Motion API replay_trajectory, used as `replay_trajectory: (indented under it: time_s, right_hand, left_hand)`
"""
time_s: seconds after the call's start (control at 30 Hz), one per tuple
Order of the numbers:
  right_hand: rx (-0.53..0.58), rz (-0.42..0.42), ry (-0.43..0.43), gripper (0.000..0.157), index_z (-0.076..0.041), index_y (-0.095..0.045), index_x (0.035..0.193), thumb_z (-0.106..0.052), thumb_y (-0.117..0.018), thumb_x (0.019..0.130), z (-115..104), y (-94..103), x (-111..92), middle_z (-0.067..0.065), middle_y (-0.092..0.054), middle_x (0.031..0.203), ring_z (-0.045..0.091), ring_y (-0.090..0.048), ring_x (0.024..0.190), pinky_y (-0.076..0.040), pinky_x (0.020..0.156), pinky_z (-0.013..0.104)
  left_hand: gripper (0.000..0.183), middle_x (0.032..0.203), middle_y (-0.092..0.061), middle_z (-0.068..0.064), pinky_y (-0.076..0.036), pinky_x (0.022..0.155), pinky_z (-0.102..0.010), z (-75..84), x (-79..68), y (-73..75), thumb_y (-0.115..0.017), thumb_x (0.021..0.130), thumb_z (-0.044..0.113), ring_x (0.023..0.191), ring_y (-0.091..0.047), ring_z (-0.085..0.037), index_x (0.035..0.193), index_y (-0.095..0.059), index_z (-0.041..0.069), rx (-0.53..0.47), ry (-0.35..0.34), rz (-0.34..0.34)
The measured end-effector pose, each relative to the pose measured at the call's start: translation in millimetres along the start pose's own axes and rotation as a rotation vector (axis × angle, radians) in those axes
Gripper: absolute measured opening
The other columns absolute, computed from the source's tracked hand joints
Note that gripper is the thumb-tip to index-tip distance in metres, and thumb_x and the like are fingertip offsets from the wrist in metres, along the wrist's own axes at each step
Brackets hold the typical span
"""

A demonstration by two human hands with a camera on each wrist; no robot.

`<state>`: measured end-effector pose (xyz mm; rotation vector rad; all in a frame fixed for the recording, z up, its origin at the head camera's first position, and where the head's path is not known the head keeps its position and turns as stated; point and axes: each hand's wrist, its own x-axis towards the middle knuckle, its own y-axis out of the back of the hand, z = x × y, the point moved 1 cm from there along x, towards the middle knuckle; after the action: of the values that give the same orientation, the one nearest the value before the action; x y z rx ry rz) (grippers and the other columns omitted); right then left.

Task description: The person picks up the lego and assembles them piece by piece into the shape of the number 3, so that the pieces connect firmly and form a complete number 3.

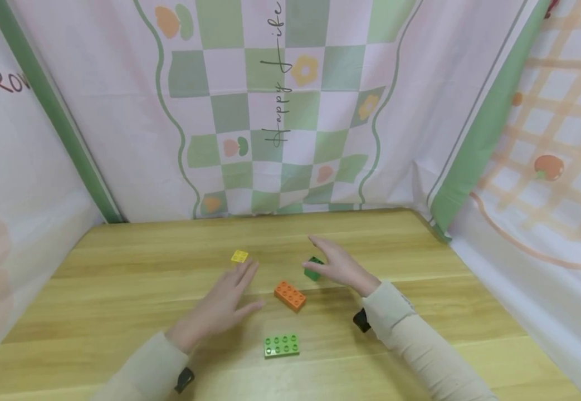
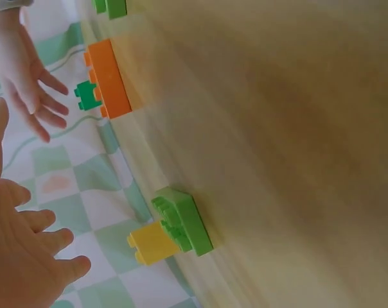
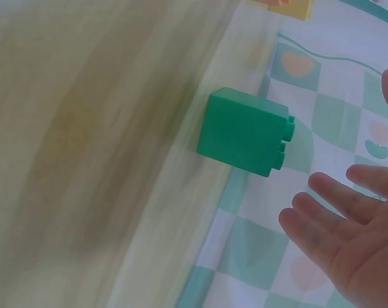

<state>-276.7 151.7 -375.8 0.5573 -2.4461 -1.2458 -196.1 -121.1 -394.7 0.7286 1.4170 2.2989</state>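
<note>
Left hand [image 1: 218, 307] hovers near a yellow block [image 1: 239, 256], right hand [image 1: 344, 265] by a dark green block [image 1: 313, 274], thumbs and fingers apart, both grips empty, orange brick [image 1: 290, 296] between.

Wooden table [image 1: 445, 334] is bearing: near left hand [image 1: 217, 305], yellow brick [image 1: 239, 256], green brick [image 2: 195, 224], lime brick [image 1: 282, 347]; between hands, orange brick [image 1: 289, 296]; near right hand [image 1: 340, 265], dark-green brick [image 3: 242, 131].
</note>
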Motion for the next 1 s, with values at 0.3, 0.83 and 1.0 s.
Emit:
replay_trajectory:
  time_s: [0.3, 0.83, 1.0]
  right_hand:
    - [0.059, 0.006, -0.003, 0.079, -0.003, -0.025, 0.144, -0.04, -0.063, 0.085, 5.6, -2.0, -2.7, 0.018, -0.032, 0.142, 0.035, -0.037, 0.125, -0.03, 0.1, 0.049]
    - [0.127, 0.009, -0.05, 0.071, -0.001, -0.03, 0.141, -0.032, -0.064, 0.087, 17.7, -6.7, -10.8, 0.025, -0.041, 0.133, 0.039, -0.041, 0.119, -0.036, 0.095, 0.052]
    - [0.132, 0.013, -0.089, 0.072, -0.002, -0.032, 0.14, -0.035, -0.064, 0.085, 21.3, -8.7, -11.4, 0.023, -0.046, 0.128, 0.037, -0.046, 0.114, -0.04, 0.091, 0.05]
  left_hand:
    - [0.078, 0.15, -0.006, -0.011, -0.008, 0.107, -0.042, 4.6, -9.0, -2.5, -0.046, 0.092, 0.049, 0.136, -0.011, -0.03, 0.146, -0.01, 0.007, -0.012, 0.028, -0.049]
    - [0.074, 0.149, -0.012, -0.013, -0.012, 0.107, -0.046, 16.7, -17.9, -10.5, -0.047, 0.093, 0.045, 0.135, -0.013, -0.029, 0.145, -0.017, 0.003, -0.006, -0.003, -0.105]
    - [0.074, 0.149, -0.014, -0.014, -0.013, 0.106, -0.047, 18.8, -20.3, -13.6, -0.046, 0.092, 0.046, 0.135, -0.016, -0.031, 0.144, -0.019, 0.001, 0.01, -0.017, -0.118]
